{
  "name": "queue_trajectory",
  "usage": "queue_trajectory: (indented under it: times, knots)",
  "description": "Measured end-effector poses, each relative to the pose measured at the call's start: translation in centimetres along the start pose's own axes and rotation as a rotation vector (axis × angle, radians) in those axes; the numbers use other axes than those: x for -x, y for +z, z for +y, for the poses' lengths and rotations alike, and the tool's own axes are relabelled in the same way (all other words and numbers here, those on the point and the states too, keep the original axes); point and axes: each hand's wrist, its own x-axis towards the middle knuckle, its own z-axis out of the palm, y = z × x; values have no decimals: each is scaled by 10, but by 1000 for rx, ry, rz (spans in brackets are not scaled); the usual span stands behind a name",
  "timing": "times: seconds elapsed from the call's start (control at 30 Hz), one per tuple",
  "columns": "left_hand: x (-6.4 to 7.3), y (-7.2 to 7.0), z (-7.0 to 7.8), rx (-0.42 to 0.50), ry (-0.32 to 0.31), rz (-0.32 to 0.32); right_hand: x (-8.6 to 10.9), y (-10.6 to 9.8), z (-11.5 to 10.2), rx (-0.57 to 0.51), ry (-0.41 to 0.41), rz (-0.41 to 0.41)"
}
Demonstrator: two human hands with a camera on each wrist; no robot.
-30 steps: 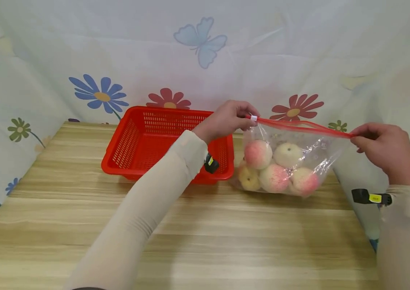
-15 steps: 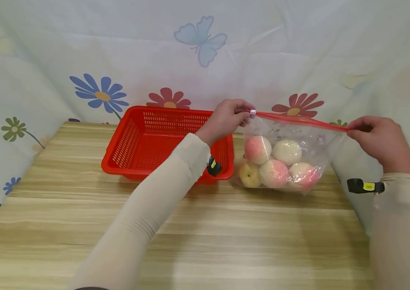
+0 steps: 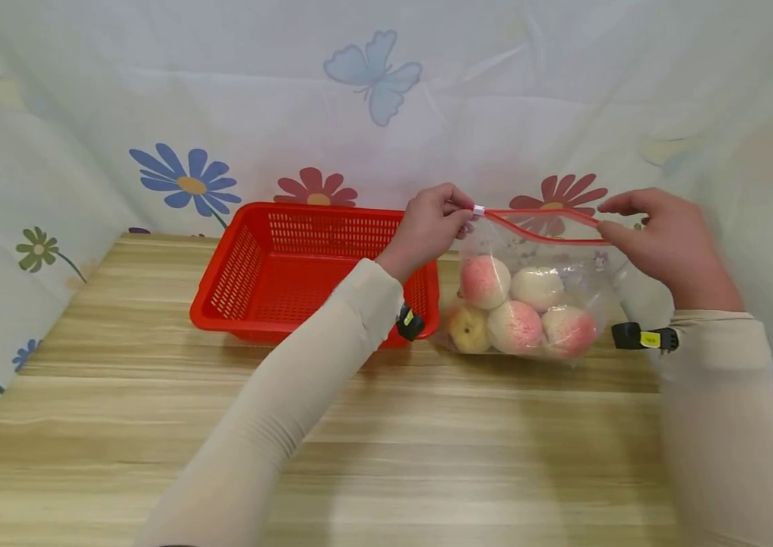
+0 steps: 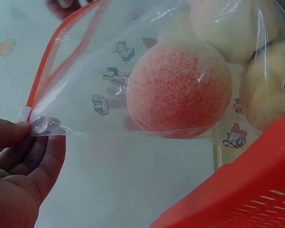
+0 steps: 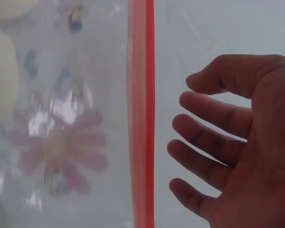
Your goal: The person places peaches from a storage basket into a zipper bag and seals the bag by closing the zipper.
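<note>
A clear zip bag (image 3: 538, 238) with a red zip strip stands on the table beside the basket, its mouth parted. Several pink-and-white peaches (image 3: 514, 327) and a yellow round fruit (image 3: 470, 330) show through the plastic. My left hand (image 3: 423, 230) pinches the bag's top left corner by the white slider (image 4: 24, 114), thumb against fingers. At the bag's other end is my right hand (image 3: 666, 243), thumb and fingers spread around the end of the red strip. The right wrist view has its fingertips (image 5: 176, 147) apart from the strip, holding nothing.
A red plastic basket (image 3: 208, 319) with slotted walls stands directly left of the bag, under my left forearm. Both are on a wood-grain table (image 3: 461, 456). Behind hangs a flower-printed cloth (image 3: 372, 167) that also covers the sides.
My right hand has let go of the bag's right corner, moved left and spread its fingers. The red strip has gone from taut to bowed apart. The left hand keeps its pinch.
</note>
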Motion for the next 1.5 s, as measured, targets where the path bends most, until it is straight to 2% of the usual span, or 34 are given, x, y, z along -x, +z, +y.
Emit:
queue_trajectory:
  times: [0.13, 0.3, 0.63, 0.83, 1.03, 1.5]
  knots:
    - [0, 0, -1, -10, -1, 16, -7, 10, -25, -31, -86, 4]
    - [1, 1, -2, -18, -1, 24, -16, 21, -50, -59, -128, -27]
    - [1, 1, -3, -18, 20, 33, -28, 42, -75, -103, -185, -97]
    - [2, 1, -3, -14, 31, 35, -35, 53, -86, -59, -264, -114]
    - [3, 1, -4, -23, 15, 27, -43, 61, -91, -16, -333, -123]
    - [10, 3, -7, -15, 46, 31, -39, 64, -93, 42, -365, -133]
